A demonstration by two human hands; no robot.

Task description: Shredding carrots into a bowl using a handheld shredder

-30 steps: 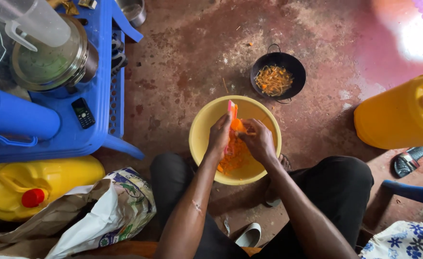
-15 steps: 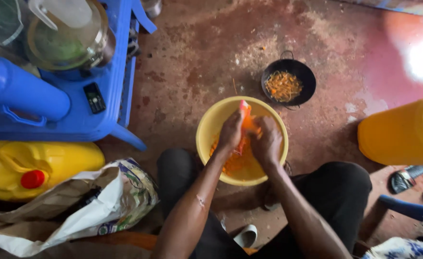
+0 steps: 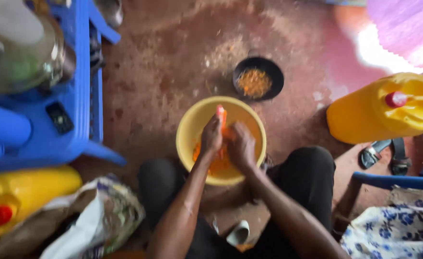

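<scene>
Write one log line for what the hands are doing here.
left hand: grips orange grater | right hand: on grater | under: yellow bowl | beyond: black pan

I make out a crumpled printed plastic bag (image 3: 101,220) on the floor lower left and a small dark phone screen (image 3: 59,117) on the blue plastic chair (image 3: 79,96).

Bowl (image 3: 192,125), pan (image 3: 274,73) on floor (image 3: 163,76)

Bowl (image 3: 187,139) on floor (image 3: 173,62) between the knees. Both hands over it: left hand (image 3: 211,136) beside right hand (image 3: 241,146), grater (image 3: 221,115) upright between them. Pan (image 3: 259,76) beyond bowl. Jerrycan (image 3: 379,110) right; crate (image 3: 77,120) left.
</scene>
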